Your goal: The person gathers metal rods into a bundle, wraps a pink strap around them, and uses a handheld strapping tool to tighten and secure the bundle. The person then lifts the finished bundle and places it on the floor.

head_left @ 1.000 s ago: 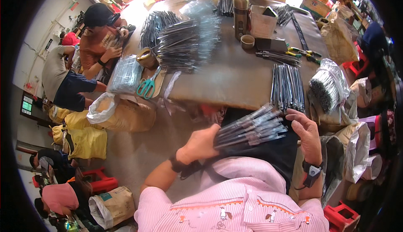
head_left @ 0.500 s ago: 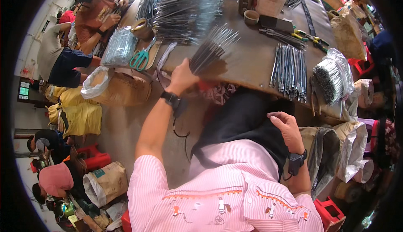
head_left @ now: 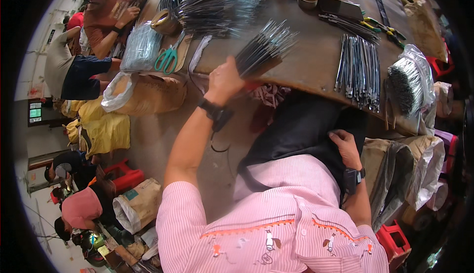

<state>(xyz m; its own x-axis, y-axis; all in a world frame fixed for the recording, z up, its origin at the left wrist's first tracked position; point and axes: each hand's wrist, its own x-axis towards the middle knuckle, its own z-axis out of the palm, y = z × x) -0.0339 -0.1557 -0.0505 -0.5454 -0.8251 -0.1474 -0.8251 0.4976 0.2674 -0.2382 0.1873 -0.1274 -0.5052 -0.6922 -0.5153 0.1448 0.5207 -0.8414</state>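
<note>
Your L grip (head_left: 226,79) was closed rnd a strip bundle (head_left: 265,47) at the desk's (head_left: 312,56) near edge, prob. to bunch it tight, w/ R grip (head_left: 346,148) half-curled, seemingly empty.

Bare table (head_left: 316,56) runs through the upper centre of the frame, between the bundle (head_left: 264,46) in the left hand (head_left: 226,80) and the strips (head_left: 357,73) at right. A pile (head_left: 215,7) blocks passage left of top centre; cup (head_left: 307,0) and pliers (head_left: 388,30) crowd the upper right.
</note>
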